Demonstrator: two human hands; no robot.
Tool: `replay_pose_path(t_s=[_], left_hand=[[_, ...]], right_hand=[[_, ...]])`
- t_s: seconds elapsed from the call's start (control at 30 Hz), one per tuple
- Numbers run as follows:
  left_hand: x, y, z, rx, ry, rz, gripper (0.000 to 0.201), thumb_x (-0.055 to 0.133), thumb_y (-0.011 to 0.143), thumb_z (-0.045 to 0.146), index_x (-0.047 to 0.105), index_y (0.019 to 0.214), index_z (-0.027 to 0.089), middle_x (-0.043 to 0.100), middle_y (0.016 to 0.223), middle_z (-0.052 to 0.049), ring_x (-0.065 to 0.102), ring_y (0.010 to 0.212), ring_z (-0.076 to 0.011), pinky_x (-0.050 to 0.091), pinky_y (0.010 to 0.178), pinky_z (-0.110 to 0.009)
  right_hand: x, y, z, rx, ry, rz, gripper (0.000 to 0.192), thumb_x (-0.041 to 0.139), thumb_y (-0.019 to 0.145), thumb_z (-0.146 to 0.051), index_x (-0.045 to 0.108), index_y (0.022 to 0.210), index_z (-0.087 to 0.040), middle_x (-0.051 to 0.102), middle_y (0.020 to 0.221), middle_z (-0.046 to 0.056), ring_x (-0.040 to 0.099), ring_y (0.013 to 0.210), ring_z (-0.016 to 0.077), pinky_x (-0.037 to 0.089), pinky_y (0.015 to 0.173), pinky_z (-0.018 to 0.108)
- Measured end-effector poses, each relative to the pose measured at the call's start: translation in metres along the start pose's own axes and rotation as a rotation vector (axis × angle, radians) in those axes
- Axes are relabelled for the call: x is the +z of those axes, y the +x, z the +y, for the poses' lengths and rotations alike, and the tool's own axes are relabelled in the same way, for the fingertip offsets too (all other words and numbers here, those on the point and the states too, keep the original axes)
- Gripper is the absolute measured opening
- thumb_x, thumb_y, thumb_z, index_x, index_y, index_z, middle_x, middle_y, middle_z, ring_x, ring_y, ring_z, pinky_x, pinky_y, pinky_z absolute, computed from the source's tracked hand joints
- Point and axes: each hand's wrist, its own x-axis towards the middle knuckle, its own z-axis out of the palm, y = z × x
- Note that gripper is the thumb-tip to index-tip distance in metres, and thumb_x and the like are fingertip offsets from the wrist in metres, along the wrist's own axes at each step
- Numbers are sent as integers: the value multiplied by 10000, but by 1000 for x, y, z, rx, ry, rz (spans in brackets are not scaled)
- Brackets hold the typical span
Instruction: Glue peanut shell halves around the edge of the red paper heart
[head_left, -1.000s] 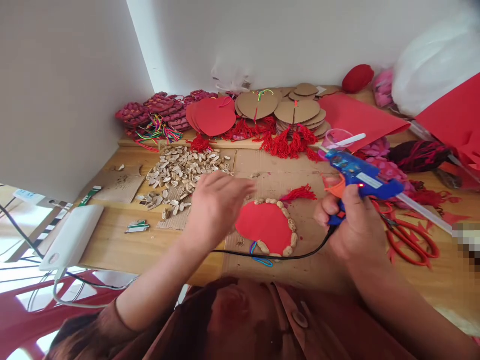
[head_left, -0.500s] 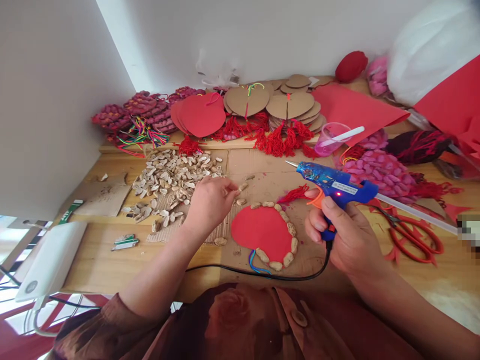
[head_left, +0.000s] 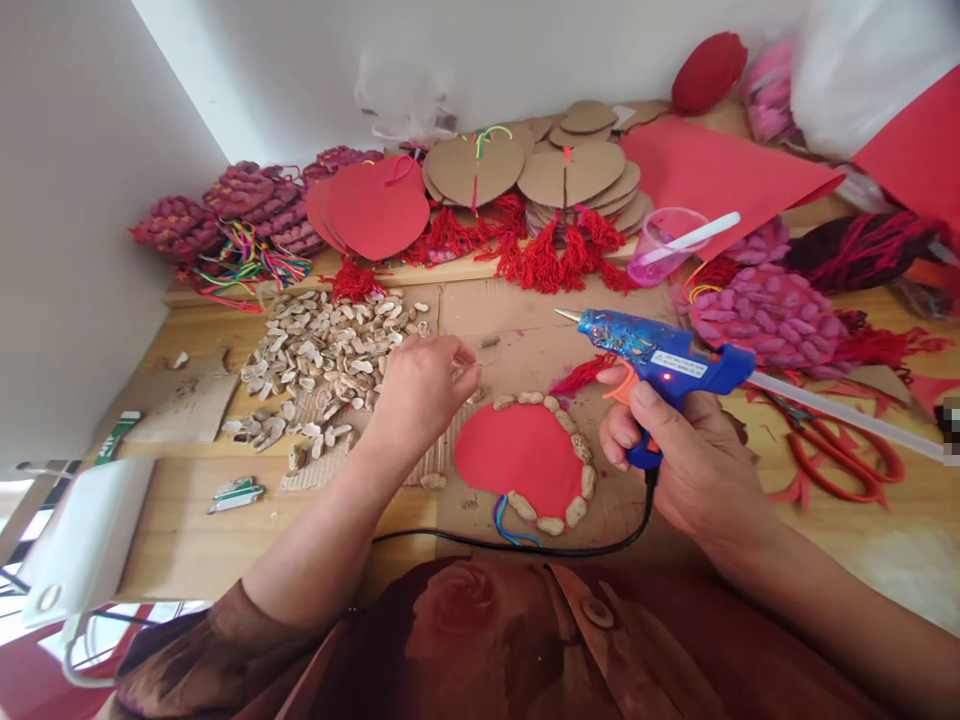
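My right hand [head_left: 675, 445] is wrapped around the handle of a blue glue gun [head_left: 637, 345], one finger at its orange trigger. The gun's nozzle points left and its red light glows. My left hand [head_left: 431, 385] has its fingers curled together beside a pile of peanut shells [head_left: 322, 345]; whatever is between the fingertips is hidden. One loose peanut shell [head_left: 489, 341] lies just beyond them. Between my hands lies a red heart-shaped piece [head_left: 514, 455], with peanut shells along its right side and parts of its upper and lower edges.
Scissors [head_left: 847, 455] with red handles lie at the right. Behind stand cardboard shapes [head_left: 574, 175] with red tassels, red hearts [head_left: 379, 210] and a pink cup [head_left: 667, 245]. A black cord [head_left: 517, 550] crosses the front; a white box [head_left: 94, 530] sits at left.
The view has shifted slightly. A peanut shell earlier visible at my left fingertips is now out of sight there. My right hand still holds the glue gun.
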Motion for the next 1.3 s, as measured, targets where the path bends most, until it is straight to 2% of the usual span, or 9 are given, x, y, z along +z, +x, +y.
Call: replay_pose_path(t_s=[0.17,0.3,0.4,0.6,0.8,0.97,1.03,1.13,1.3], left_hand=[[-12,-35,4,46,-172,25,84,745,852,209,746,937,207,777,878,-29,722,832,-212,533,772,-319],[-4,-59,4,144,-211,31,138,738,885,198,767,1020,197,786,915,-39,728,839,-205,551,777,-315],[3,-68,5,117,-220,21,153,698,920,185,766,1056,194,782,949,-46,729,821,-195,565,758,-314],[10,-68,6,80,-201,79,129,680,917,146,758,1016,173,785,965,-61,738,843,-212,588,788,-339],[18,-60,9,65,-271,82,137,658,929,156,753,1023,183,788,991,-60,735,876,-201,592,839,-334],[13,-55,12,24,-399,51,133,677,931,218,769,1027,203,767,1048,-68,712,940,-202,574,903,-339],[10,-54,12,-53,-501,49,142,709,918,268,781,1026,210,771,1018,-66,709,887,-194,579,849,-325],[8,-52,9,-253,-853,-21,224,793,857,359,795,1015,200,785,944,-58,703,796,-170,578,729,-276],[0,-42,9,-506,-1480,-201,294,927,704,345,797,897,166,759,842,-30,676,705,-99,579,674,-192]], right_hand=[[3,0,-2,5,-31,19,126,672,990,-374,732,1002,-263,540,610,-60,518,527,91,428,487,218],[3,2,-1,-12,-66,31,130,676,985,-371,736,1014,-259,557,631,-51,544,595,111,501,587,247],[2,4,3,-12,-111,43,169,687,971,-406,738,1034,-258,609,673,-36,574,659,128,529,666,272],[0,1,9,61,-118,-15,189,722,943,-447,745,1045,-290,687,795,-25,613,704,113,522,664,238],[4,-3,3,126,-137,-36,208,728,936,-460,735,1015,-268,675,793,-22,618,702,110,525,630,220],[6,-6,-1,116,-185,-65,227,709,950,-457,730,987,-235,658,756,-17,583,637,101,490,576,218],[6,-8,-3,117,-144,-83,199,698,961,-437,726,1016,-248,639,738,-26,566,601,104,459,521,224],[5,-11,-6,92,-129,-120,164,683,974,-412,731,1008,-259,585,684,-38,517,557,106,435,494,241],[-3,-16,-10,-3,-342,-159,327,651,977,-463,665,732,-247,558,602,-11,502,533,151,467,521,317]])
